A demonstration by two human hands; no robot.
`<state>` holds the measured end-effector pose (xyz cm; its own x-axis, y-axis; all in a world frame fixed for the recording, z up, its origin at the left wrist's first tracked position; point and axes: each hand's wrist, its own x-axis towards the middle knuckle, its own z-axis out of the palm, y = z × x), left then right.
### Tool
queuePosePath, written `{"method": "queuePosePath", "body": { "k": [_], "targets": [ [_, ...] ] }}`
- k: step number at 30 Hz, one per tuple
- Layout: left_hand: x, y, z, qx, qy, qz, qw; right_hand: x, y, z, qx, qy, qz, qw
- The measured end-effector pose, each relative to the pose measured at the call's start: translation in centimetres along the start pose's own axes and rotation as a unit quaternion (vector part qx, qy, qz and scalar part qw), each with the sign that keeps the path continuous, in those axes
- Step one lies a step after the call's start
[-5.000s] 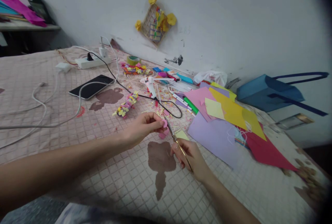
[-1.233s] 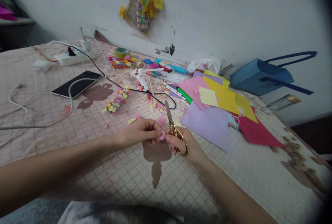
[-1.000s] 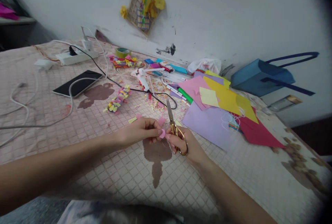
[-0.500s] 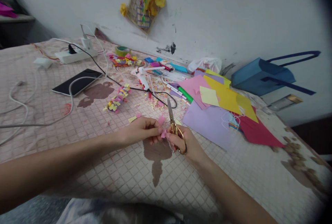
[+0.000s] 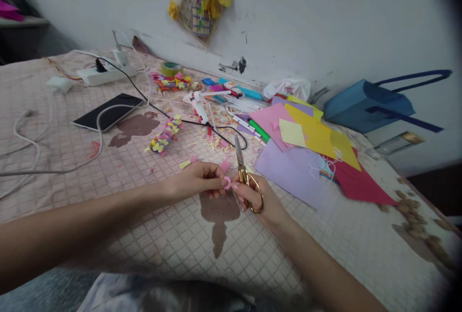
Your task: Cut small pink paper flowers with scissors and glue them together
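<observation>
Scissors (image 5: 238, 155) shifted slightly toward 12 o'clock, blades shut, pointing 12 o'clock, gripped by right hand (image 5: 257, 197); left hand (image 5: 193, 180) pinches pink scrap (image 5: 227, 183) at their 9 o'clock, just beside them.

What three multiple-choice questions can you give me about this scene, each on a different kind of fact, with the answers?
1. Where is the blue bag?
A. By the wall, right of the paper sheets
B. Under the left hand
C. Under the paper sheets

2. What colour are the handles of the scissors in the right hand?
A. Red
B. Black
C. Gold

3. What is the left hand doing?
A. Lying flat and open
B. Pinching a small pink paper piece
C. Gripping the scissors

Answers:
1. A, since the bag sits against the wall past the sheets.
2. C, since the finger loops shine gold.
3. B, since its fingertips meet at the pink piece.
</observation>
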<state>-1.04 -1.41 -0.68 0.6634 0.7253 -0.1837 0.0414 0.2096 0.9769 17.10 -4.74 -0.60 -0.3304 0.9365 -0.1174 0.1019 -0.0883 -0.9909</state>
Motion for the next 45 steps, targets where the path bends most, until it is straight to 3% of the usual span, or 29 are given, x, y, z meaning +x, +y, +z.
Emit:
{"method": "queuePosePath", "body": {
  "k": [13,24,35,45],
  "targets": [
    [0.04,0.07,0.0,0.02,0.015,0.003,1.0,-0.17,-0.22,0.46,-0.047,0.012,0.01,0.999],
    [-0.08,0.32,-0.01,0.005,0.016,0.018,1.0,-0.13,-0.17,0.33,-0.001,0.033,-0.007,0.999],
    [0.11,0.58,-0.45,-0.075,0.129,0.108,0.983,-0.66,-0.31,0.6,-0.06,0.004,0.026,0.998],
    [0.1,0.93,-0.59,-0.098,0.146,0.127,0.976,-0.76,-0.23,0.71,-0.114,-0.01,0.019,0.993]
  ]
}}
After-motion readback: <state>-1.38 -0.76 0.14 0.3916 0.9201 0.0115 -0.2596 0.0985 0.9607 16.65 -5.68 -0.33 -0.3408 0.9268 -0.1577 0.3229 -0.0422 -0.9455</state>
